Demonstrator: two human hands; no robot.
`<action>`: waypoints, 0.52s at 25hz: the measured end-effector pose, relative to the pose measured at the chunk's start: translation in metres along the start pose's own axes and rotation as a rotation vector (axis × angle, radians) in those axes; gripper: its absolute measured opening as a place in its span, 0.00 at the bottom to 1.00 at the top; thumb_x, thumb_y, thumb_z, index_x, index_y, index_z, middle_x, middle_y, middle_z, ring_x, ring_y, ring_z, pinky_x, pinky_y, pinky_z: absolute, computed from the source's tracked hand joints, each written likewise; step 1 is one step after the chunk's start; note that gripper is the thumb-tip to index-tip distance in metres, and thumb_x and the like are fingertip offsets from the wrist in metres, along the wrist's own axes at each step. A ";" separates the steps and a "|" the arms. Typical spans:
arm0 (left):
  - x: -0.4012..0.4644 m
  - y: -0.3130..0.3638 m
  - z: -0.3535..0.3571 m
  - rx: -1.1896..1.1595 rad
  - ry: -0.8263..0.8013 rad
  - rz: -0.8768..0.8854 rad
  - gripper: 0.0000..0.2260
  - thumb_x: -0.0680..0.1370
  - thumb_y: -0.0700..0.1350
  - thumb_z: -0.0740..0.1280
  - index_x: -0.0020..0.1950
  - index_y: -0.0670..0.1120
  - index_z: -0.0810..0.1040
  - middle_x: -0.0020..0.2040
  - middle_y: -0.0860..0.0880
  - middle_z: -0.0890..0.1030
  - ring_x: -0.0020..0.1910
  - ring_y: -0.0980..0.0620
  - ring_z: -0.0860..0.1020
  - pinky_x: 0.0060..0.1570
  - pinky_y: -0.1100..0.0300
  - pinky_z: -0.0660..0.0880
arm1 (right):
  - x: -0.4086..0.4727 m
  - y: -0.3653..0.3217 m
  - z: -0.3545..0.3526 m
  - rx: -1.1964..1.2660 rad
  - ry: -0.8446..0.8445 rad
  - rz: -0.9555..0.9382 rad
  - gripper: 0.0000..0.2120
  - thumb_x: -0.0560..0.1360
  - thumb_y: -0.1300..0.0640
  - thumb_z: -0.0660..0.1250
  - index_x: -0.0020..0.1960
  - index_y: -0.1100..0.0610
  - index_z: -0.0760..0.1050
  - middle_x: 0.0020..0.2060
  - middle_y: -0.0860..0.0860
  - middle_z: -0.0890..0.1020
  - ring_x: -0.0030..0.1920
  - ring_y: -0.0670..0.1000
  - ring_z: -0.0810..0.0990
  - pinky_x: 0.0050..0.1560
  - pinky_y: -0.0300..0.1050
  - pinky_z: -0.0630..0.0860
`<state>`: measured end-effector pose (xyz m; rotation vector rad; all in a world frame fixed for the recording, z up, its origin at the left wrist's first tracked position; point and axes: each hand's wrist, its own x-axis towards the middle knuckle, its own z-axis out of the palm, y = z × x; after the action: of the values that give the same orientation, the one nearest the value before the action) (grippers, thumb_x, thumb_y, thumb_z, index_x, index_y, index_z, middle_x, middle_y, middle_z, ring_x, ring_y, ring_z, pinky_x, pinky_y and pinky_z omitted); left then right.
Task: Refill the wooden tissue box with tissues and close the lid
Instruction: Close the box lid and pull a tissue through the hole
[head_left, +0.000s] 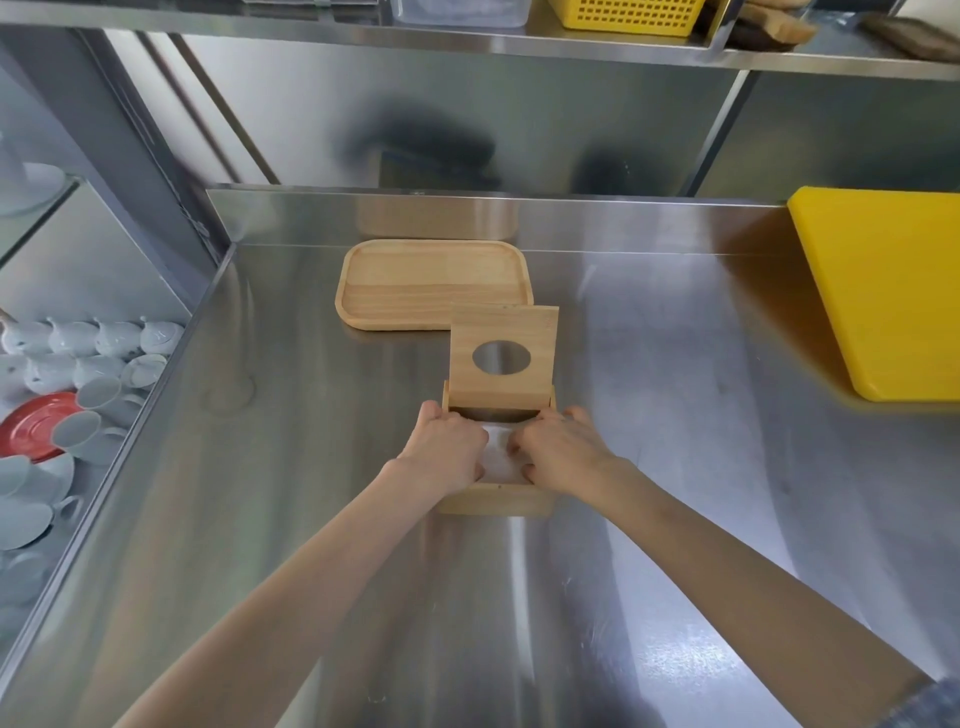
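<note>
A wooden tissue box sits mid-counter on the steel surface. Its lid, with an oval hole, stands upright at the far side of the box. White tissues lie inside the open box, partly hidden by my hands. My left hand is over the box's left side with fingers curled onto the tissues. My right hand is over the right side, fingers also pressed on the tissues.
An empty wooden tray lies just behind the box. A yellow cutting board rests at the right. Left of the counter edge, a lower area holds several white cups and a red saucer. A yellow basket stands on the shelf above.
</note>
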<state>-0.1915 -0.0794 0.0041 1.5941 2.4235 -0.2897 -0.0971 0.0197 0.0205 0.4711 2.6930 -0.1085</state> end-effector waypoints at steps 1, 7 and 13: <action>-0.001 -0.001 0.002 -0.054 0.015 -0.002 0.11 0.76 0.43 0.60 0.55 0.44 0.77 0.56 0.46 0.80 0.56 0.45 0.76 0.56 0.55 0.62 | -0.001 0.000 -0.002 0.031 0.030 -0.003 0.17 0.76 0.62 0.58 0.62 0.53 0.74 0.58 0.53 0.80 0.64 0.53 0.70 0.66 0.50 0.59; -0.020 -0.014 -0.023 -0.488 0.427 -0.105 0.12 0.77 0.43 0.59 0.59 0.45 0.75 0.56 0.48 0.79 0.56 0.46 0.75 0.55 0.53 0.71 | -0.014 0.016 -0.022 0.543 0.606 0.076 0.11 0.76 0.60 0.61 0.57 0.56 0.77 0.52 0.53 0.81 0.53 0.54 0.80 0.56 0.49 0.75; -0.008 -0.034 -0.057 -0.528 0.539 -0.218 0.20 0.77 0.44 0.62 0.68 0.44 0.66 0.65 0.46 0.71 0.62 0.45 0.71 0.54 0.52 0.71 | 0.008 0.037 -0.045 0.713 0.645 0.207 0.21 0.76 0.59 0.63 0.68 0.55 0.67 0.64 0.56 0.71 0.62 0.53 0.74 0.56 0.39 0.69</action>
<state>-0.2245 -0.0833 0.0624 1.2786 2.7225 0.7828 -0.1081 0.0636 0.0588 1.1547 3.1302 -1.0358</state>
